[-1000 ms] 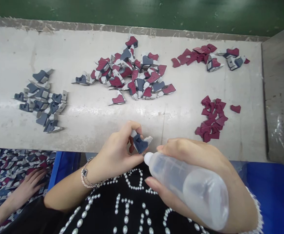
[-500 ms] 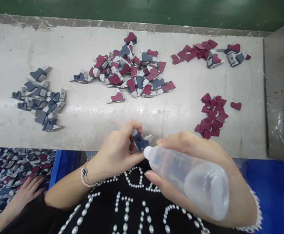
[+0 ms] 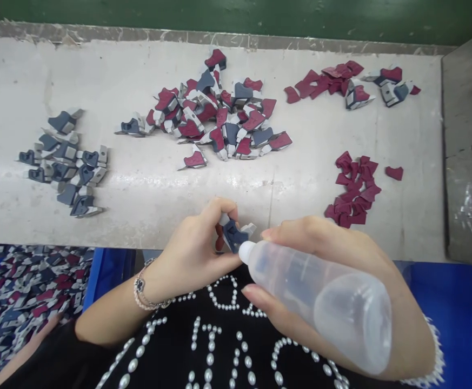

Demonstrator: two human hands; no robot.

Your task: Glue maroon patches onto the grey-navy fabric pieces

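My left hand point(image 3: 189, 254) pinches a navy-and-grey shoe upper piece point(image 3: 232, 236), with a dark red patch point(image 3: 219, 240) showing behind it. My right hand point(image 3: 320, 243) grips a translucent plastic squeeze bottle point(image 3: 320, 297) on its side. The bottle's white nozzle point(image 3: 246, 252) sits against the lower edge of the held piece. Part of the piece is hidden by my fingers. On the pale work table point(image 3: 146, 186) ahead lie a mixed pile of navy-and-red pieces point(image 3: 215, 116), a navy group point(image 3: 63, 156) and loose red patches point(image 3: 353, 189).
A blue bin point(image 3: 106, 275) at lower left holds a heap of mixed pieces point(image 3: 28, 286), and a co-worker's forearm point(image 3: 25, 346) lies beside it. A green surface point(image 3: 236, 11) runs behind the table, a grey wall point(image 3: 469, 146) stands at right, and more blue plastic point(image 3: 454, 302) lies at lower right.
The co-worker's hand has slid out of view at lower left. The bottle nozzle has moved closer to the held piece, and the view has shifted slightly.
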